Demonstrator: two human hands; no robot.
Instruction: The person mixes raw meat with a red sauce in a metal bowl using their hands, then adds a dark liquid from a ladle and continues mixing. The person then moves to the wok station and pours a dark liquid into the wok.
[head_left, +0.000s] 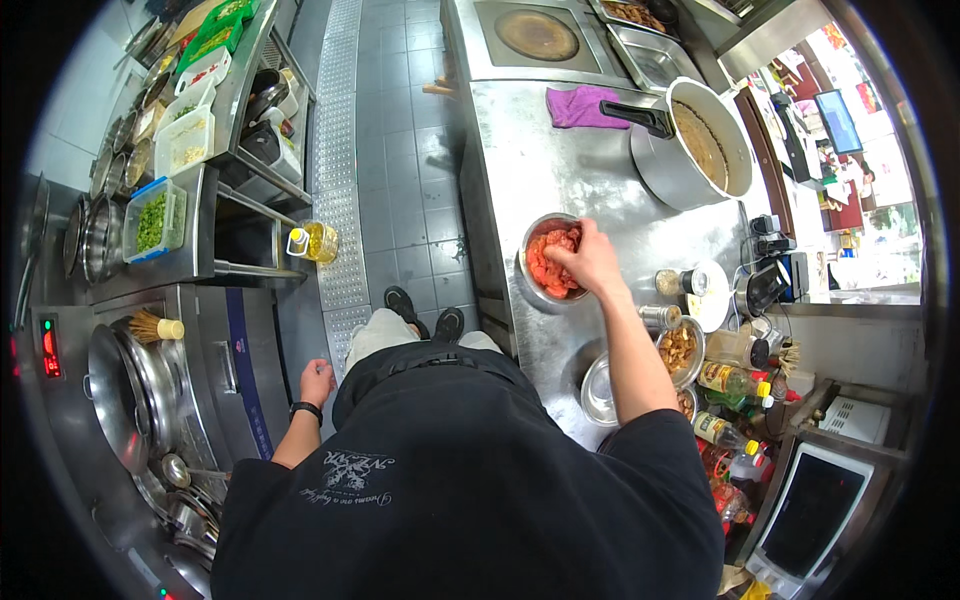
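My right hand (592, 259) reaches into a round metal bowl (527, 283) on the steel counter. Its digits press into red, raw-looking meat pieces (553, 279); some fingertips are hidden, so I cannot tell how firmly they close. At my left side, my left hand (317, 382) hangs loosely half curled, with nothing visible in it and a dark band on the wrist. Beyond the bowl stands a large pot (675, 176) of brownish liquid, its black handle pointing left. A purple cloth (581, 107) lies beside that handle.
Right of my forearm are a metal bowl (600, 390), a bowl of brown pieces (677, 346), jars and several sauce bottles (724, 379). An oil jug (319, 241) stands on the floor at left, near a shelf with a tub of chopped greens (154, 223). Woks (120, 397) sit nearer me.
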